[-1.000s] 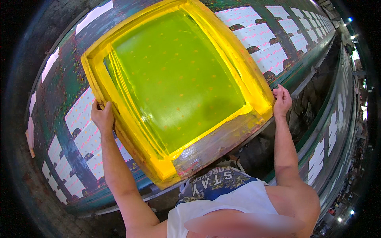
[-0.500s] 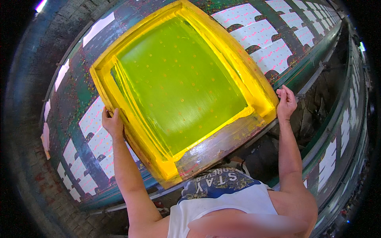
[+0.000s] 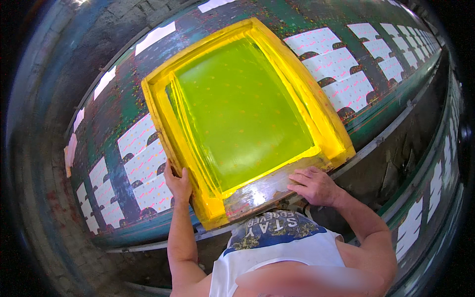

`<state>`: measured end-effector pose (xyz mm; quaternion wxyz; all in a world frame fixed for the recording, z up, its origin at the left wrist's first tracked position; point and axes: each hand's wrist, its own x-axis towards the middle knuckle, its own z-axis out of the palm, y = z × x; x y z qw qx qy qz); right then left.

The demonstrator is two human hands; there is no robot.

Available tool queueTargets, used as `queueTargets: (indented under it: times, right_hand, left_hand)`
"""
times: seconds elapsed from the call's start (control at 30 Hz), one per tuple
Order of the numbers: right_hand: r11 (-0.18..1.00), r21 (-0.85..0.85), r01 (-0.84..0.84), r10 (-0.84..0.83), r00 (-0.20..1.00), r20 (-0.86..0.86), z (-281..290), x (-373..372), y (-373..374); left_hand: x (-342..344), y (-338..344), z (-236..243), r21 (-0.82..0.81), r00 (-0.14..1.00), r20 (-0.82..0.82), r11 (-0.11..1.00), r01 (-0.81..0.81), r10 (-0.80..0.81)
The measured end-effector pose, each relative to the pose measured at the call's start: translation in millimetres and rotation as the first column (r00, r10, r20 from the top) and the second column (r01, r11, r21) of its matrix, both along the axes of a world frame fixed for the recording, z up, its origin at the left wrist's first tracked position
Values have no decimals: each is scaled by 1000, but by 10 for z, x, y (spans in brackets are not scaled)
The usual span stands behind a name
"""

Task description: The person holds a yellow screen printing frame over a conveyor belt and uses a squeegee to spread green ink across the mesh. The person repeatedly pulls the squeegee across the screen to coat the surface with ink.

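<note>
A large screen-printing frame (image 3: pixel 341 129) with yellow-stained sides and green mesh (image 3: pixel 242 109) lies tilted over the long table in front of me. My left hand (image 3: pixel 178 184) grips the frame's left side near its close corner, thumb on the edge and the other fingers partly hidden along its outside. My right hand (image 3: pixel 314 186) is on the bare, shiny near ledge (image 3: pixel 262 184) of the frame. Its fingers are bent over the ledge toward the mesh, and the palm lies at the near edge. Whatever is under the frame is hidden.
White cut pieces with pink and dark print (image 3: pixel 341 81) lie in rows on the dark green table (image 3: pixel 277 15), right and left of the frame. Plain white pieces (image 3: pixel 156 37) line the far edge. A metal rail (image 3: pixel 381 141) runs along the near side. Another table (image 3: pixel 435 198) stands at right.
My right hand has moved from the frame's right corner to its near ledge. My left hand has shifted nearer along the left side. The whole view has moved somewhat.
</note>
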<state>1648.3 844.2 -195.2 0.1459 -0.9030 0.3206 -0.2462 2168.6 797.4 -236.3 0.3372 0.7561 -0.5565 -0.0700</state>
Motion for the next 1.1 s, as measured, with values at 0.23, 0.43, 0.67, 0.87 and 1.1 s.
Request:
queueTargets:
  times: [0.23,0.43,0.67,0.87,1.1]
  right_hand:
    - [985,116,130,-132,991,8,-99,-124,51]
    - [484,306,820,-864,394,313,-666,-1120,-490]
    - [368,696,616,-915,110,387,-1333,-1473,-562]
    - [251,700,668,-852,-192,488,-1293,-1369,-549]
    - [213,659,721,-818,-238,524,-1284,-1304,-532]
  left_hand:
    - [330,-846,34,-99,997,30,992,73,-70]
    - [537,-1733,55,-113,999,29,993,27,-24]
    - [593,-1902,211,53,995,-95,999,6,0]
    - [614,-1911,210,66,990,-143,998,-9,19]
    - [630,-1923,161,65,936,-353,998,7,16]
